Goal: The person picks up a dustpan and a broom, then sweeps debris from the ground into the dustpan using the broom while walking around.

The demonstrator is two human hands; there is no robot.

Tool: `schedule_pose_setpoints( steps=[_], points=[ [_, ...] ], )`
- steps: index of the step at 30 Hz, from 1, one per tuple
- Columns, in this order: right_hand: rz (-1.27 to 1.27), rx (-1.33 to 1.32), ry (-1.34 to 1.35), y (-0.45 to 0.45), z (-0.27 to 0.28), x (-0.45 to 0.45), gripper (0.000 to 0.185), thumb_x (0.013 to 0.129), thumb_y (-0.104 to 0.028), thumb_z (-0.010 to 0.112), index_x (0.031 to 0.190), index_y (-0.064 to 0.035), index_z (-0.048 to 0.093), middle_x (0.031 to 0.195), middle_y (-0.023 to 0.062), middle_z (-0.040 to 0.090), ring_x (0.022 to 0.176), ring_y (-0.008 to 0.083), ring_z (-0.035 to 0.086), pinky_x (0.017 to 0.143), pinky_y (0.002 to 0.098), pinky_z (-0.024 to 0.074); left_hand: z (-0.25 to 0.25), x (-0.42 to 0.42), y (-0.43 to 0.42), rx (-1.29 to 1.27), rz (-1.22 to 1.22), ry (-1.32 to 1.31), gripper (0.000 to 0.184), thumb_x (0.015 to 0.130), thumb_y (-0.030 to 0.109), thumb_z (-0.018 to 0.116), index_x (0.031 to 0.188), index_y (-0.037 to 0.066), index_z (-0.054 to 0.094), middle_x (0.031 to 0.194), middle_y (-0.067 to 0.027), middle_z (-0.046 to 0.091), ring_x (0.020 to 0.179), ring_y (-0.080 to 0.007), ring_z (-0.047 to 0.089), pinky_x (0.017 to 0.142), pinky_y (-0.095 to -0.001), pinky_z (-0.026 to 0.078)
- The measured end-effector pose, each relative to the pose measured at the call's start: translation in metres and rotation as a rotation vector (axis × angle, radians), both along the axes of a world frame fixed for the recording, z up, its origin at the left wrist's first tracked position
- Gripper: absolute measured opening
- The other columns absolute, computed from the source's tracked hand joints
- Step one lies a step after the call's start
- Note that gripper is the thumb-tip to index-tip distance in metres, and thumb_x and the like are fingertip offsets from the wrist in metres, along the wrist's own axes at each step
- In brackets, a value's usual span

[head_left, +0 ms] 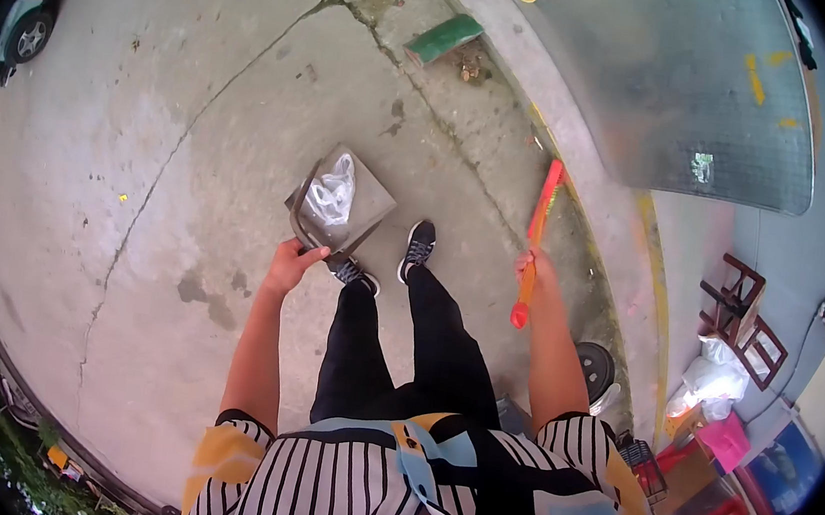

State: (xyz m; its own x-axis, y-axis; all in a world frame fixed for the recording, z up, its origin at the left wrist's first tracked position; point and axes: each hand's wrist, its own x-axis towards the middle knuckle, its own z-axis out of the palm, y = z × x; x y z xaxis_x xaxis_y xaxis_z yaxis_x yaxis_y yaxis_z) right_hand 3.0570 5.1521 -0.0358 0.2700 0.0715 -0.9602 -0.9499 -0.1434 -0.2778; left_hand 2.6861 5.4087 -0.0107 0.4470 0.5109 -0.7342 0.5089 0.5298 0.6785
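Observation:
My left hand [292, 265] is closed on the handle of a grey metal dustpan [362, 207], held above the concrete in front of my feet. A crumpled white plastic bag [332, 192] lies in the dustpan. On the right, my right hand [539, 270] grips the orange handle of a red brush [546, 196]. The brush head points away from me, toward the kerb, and the round red handle end is nearer my body. Brush and dustpan are well apart.
Beyond the dustpan, a green curved piece [443, 40] lies by the kerb [587, 125]. A large translucent panel [691, 96] stands at the upper right. Wooden stools [746, 318], white bags [714, 378] and a black round object [595, 368] are at right. A vehicle wheel [30, 36] shows upper left.

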Motion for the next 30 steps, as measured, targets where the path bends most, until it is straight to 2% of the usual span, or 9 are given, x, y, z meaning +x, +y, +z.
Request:
schedule_pose_setpoints(
  steps=[5,9,12,16,18,20,22,25,30],
  points=[
    [0.309,-0.02,-0.022,-0.021,0.05,-0.02,0.008,0.081,-0.007,0.049,0.086,-0.0102,0.043,0.055,0.0003,0.041,0.039,0.0101,0.04,0.035,0.0255,0.0347,-0.003,0.019,-0.007,0.045,-0.061,0.1,0.033,0.074,0.025,0.069,0.087,-0.004,0.062,0.08,-0.0044,0.064,0.074,-0.0087,0.055,0.069,-0.0241,0.044],
    [0.525,-0.037,-0.144,-0.037,0.097,-0.008,0.023,0.081,-0.006,0.048,0.104,-0.0095,0.047,0.056,0.001,0.041,0.036,0.0109,0.039,0.03,0.0266,0.0329,-0.008,0.028,-0.004,0.034,-0.091,0.133,0.029,0.075,0.023,0.068,0.085,-0.002,0.06,0.077,-0.0021,0.06,0.071,-0.0077,0.05,0.067,-0.0241,0.042],
    [0.687,-0.095,-0.279,0.015,0.047,0.015,0.028,0.082,-0.008,0.049,0.109,-0.0102,0.047,0.055,0.001,0.042,0.037,0.011,0.041,0.031,0.0265,0.0336,-0.038,0.018,-0.01,0.04,-0.12,0.131,0.031,0.075,0.023,0.069,0.089,-0.003,0.06,0.081,-0.0039,0.062,0.075,-0.0092,0.053,0.071,-0.0249,0.043],
    [0.805,-0.201,-0.302,0.141,-0.02,0.019,0.024,0.078,-0.006,0.049,0.102,-0.0094,0.049,0.055,0.0031,0.045,0.039,0.0124,0.044,0.034,0.0302,0.0365,-0.024,0.027,-0.015,0.009,-0.078,0.076,0.033,0.075,0.021,0.068,0.094,-0.004,0.06,0.084,-0.0044,0.063,0.078,-0.0101,0.054,0.073,-0.0258,0.043],
    [0.941,-0.256,-0.374,0.144,-0.036,0.002,0.028,0.076,-0.005,0.049,0.104,-0.0092,0.049,0.056,0.0042,0.045,0.039,0.0139,0.045,0.034,0.0308,0.037,-0.028,0.022,-0.016,0.004,-0.14,0.157,0.033,0.075,0.021,0.068,0.095,-0.004,0.06,0.084,-0.0039,0.063,0.078,-0.0097,0.054,0.073,-0.0259,0.043],
    [1.086,-0.324,-0.489,0.12,-0.033,-0.011,0.034,0.075,-0.004,0.049,0.108,-0.0092,0.049,0.056,0.0048,0.046,0.038,0.015,0.045,0.034,0.0312,0.0373,-0.021,0.024,-0.012,0.049,-0.154,0.14,0.032,0.075,0.021,0.068,0.093,-0.004,0.061,0.083,-0.004,0.063,0.077,-0.0093,0.053,0.072,-0.0256,0.043],
    [1.203,-0.272,-0.471,0.071,0.017,0.003,0.042,0.076,-0.005,0.051,0.117,-0.0096,0.047,0.056,0.0038,0.045,0.036,0.0145,0.044,0.033,0.0302,0.0368,-0.018,0.023,-0.013,0.068,-0.131,0.104,0.034,0.074,0.023,0.069,0.09,-0.005,0.061,0.081,-0.0053,0.063,0.076,-0.0096,0.054,0.071,-0.026,0.044],
    [1.139,-0.127,-0.246,0.031,0.084,0.026,0.037,0.076,-0.011,0.054,0.113,-0.0105,0.049,0.054,0.0041,0.046,0.036,0.0143,0.046,0.034,0.0293,0.0383,-0.032,0.019,-0.006,0.061,-0.09,0.071,0.035,0.073,0.025,0.07,0.088,-0.006,0.061,0.079,-0.0066,0.063,0.075,-0.0101,0.054,0.07,-0.0266,0.044],
    [1.172,-0.177,-0.52,0.074,0.037,0.02,0.035,0.077,-0.012,0.051,0.112,-0.0087,0.049,0.055,0.0065,0.047,0.037,0.016,0.045,0.037,0.0297,0.0402,-0.029,0.019,0.001,0.04,-0.022,0.001,0.03,0.076,0.021,0.068,0.091,-0.004,0.061,0.081,-0.0044,0.062,0.077,-0.0096,0.053,0.072,-0.0256,0.043]
  ],
)
